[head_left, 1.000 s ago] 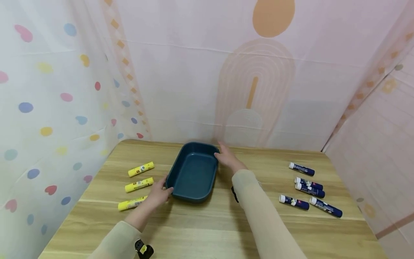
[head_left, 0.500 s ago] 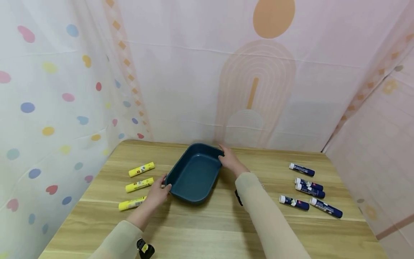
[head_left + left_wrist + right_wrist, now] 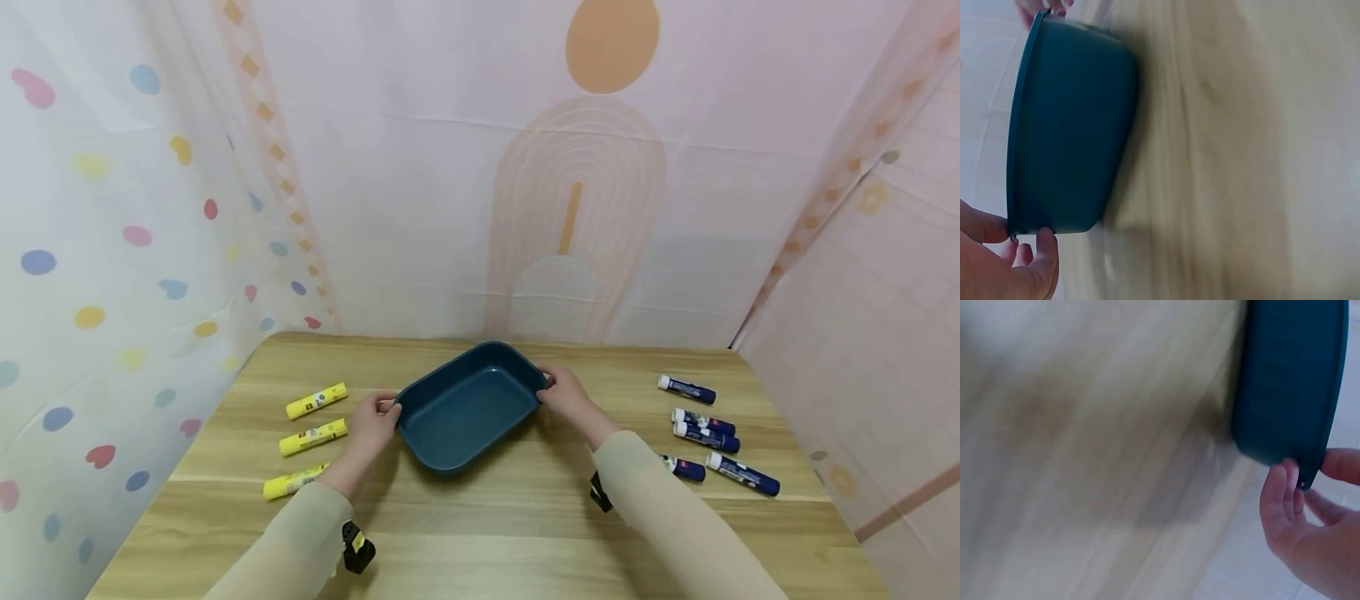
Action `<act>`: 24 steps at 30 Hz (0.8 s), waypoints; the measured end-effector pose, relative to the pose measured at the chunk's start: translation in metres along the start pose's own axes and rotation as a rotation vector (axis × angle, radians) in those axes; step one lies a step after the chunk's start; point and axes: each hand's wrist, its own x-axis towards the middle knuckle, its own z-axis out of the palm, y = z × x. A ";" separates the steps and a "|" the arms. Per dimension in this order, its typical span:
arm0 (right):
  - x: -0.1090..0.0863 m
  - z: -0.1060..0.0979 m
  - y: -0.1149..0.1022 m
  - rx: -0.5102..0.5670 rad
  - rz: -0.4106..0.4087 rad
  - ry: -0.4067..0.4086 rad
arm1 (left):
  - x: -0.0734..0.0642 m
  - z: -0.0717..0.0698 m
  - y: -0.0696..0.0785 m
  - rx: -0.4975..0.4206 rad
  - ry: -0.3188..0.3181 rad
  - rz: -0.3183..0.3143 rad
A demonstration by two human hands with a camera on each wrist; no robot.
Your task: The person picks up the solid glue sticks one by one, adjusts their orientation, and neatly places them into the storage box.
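A dark teal rectangular tray (image 3: 444, 467) with rounded corners and raised walls stands between my hands in the head view, its inside bare. My left hand (image 3: 372, 427) grips its left end, thumb at the rim and fingers beneath it. At the opposite end, my right hand (image 3: 569, 397) pinches the rim between thumb and fingers. In the left wrist view the tray's outer wall (image 3: 1072, 125) shows, with the left hand (image 3: 1016, 269) at its lower corner. The right wrist view has the right hand (image 3: 1310, 531) holding the rim's end. Whether the base touches the table cannot be told.
On the wooden table (image 3: 480, 542), several yellow glue sticks (image 3: 313, 437) lie in a column at the left. Several dark blue tubes with white caps (image 3: 707, 437) lie at the right, one partly behind the right sleeve. A patterned curtain (image 3: 420, 208) hangs behind the table.
Both hands have turned the tray clockwise, so its long side now runs more left to right. The right hand has come nearer and rightward. The head view has shifted slightly.
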 end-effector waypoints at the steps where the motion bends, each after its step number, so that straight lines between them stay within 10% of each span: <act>1: -0.004 -0.002 0.003 0.010 0.019 0.005 | 0.003 0.004 0.002 -0.021 0.004 -0.006; 14: -0.047 -0.019 0.015 0.174 0.159 0.005 | 0.005 0.020 0.022 -0.088 -0.152 -0.014; 24: -0.017 -0.025 0.025 0.308 0.120 -0.088 | -0.031 0.024 0.023 -0.046 -0.194 0.008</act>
